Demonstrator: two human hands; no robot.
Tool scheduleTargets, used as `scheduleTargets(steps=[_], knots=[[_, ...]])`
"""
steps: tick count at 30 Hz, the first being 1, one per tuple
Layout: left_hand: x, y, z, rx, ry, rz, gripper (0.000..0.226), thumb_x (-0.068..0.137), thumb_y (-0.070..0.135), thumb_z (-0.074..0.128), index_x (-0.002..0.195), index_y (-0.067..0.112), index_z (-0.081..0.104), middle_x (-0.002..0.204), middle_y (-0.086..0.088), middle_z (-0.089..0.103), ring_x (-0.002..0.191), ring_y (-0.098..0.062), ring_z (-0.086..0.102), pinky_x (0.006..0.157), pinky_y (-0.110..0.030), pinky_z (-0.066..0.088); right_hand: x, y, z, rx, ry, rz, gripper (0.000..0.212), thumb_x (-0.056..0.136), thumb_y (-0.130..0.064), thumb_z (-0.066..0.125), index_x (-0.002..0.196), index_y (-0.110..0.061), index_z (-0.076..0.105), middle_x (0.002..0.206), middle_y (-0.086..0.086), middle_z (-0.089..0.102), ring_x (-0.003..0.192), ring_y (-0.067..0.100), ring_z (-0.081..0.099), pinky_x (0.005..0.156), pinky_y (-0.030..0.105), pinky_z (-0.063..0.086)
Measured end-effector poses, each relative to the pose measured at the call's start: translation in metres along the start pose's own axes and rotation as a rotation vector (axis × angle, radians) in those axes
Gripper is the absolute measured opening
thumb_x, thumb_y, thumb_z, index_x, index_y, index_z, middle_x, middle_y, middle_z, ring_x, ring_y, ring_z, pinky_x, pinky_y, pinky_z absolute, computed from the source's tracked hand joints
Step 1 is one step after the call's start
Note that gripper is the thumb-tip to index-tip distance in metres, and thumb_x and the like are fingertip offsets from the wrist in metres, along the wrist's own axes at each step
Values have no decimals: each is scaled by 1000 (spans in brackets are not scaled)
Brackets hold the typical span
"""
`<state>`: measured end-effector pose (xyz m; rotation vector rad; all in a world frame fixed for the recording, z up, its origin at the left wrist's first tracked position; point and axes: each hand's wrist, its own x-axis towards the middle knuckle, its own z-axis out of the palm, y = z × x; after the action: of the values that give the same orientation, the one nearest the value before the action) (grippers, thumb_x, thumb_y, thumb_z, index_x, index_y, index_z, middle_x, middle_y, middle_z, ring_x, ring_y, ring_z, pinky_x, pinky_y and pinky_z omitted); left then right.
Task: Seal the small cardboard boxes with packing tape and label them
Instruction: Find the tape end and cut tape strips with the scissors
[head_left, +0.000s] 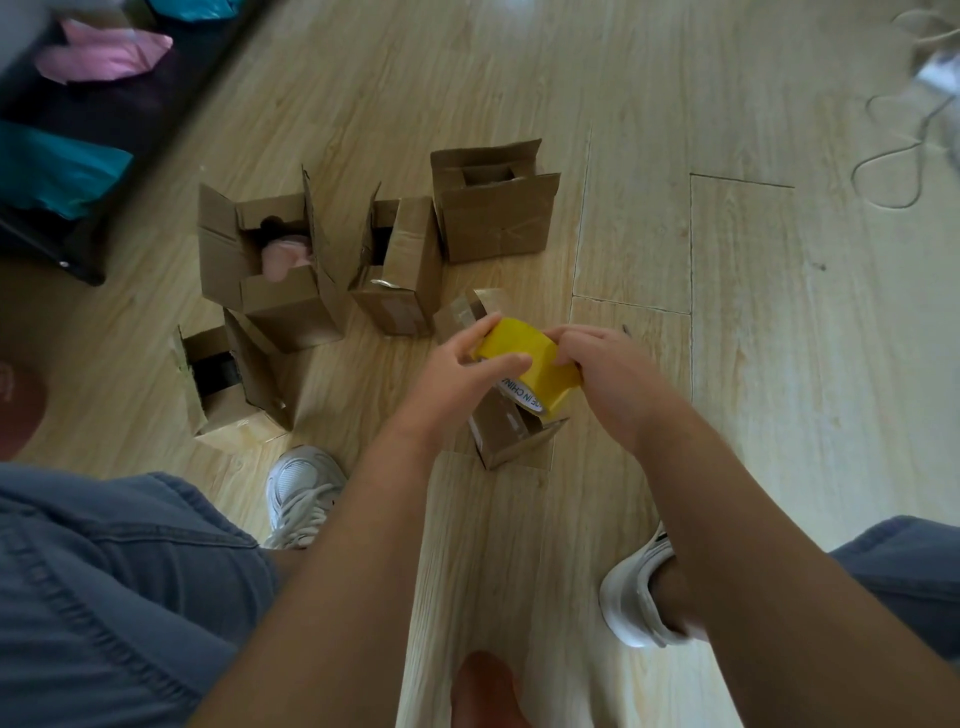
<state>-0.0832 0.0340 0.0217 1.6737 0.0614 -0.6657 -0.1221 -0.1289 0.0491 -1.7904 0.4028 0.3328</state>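
Head view: nearest us, our two white shoes (301, 493) stand on the pale wood floor (753, 312). Past them, both hands hold a yellow tape roll (540, 364) with a white printed core. The left hand (457, 364) curls its fingers round the roll's left side, thumb laid across its face. The right hand (602, 369) clamps the right side. Just beneath sits a small brown box (511, 434), flaps open. Beyond, four more open cardboard boxes (280, 270) cluster to the left. Rightward the floor lies open up to a looped cable (893, 171).
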Motion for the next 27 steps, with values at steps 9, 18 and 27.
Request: scheduleTargets(steps=[9, 18, 27], knots=[[0, -4, -6, -103, 66, -56, 46, 86, 40, 68, 128, 21, 61, 115, -2, 69, 107, -18, 65, 72, -16, 49, 9, 10, -3, 112, -115, 36, 53, 69, -16, 50, 116, -25, 74, 117, 2, 71, 121, 26, 58, 110, 53, 40], [-1, -3, -4, -145, 139, -230, 32, 92, 57, 53, 106, 31, 65, 113, -6, 67, 102, -27, 66, 91, -38, 52, 8, 16, 5, 115, -166, 44, 40, 71, -20, 51, 105, -20, 73, 106, 10, 68, 107, 29, 58, 108, 51, 39], [3, -6, 2, -82, -20, -109, 83, 82, 54, 69, 153, 36, 29, 133, 2, 60, 116, -21, 62, 85, -28, 48, 16, 16, 10, 178, 18, 56, 45, 66, -37, 49, 97, -12, 70, 104, 16, 62, 101, 37, 53, 92, 55, 44]])
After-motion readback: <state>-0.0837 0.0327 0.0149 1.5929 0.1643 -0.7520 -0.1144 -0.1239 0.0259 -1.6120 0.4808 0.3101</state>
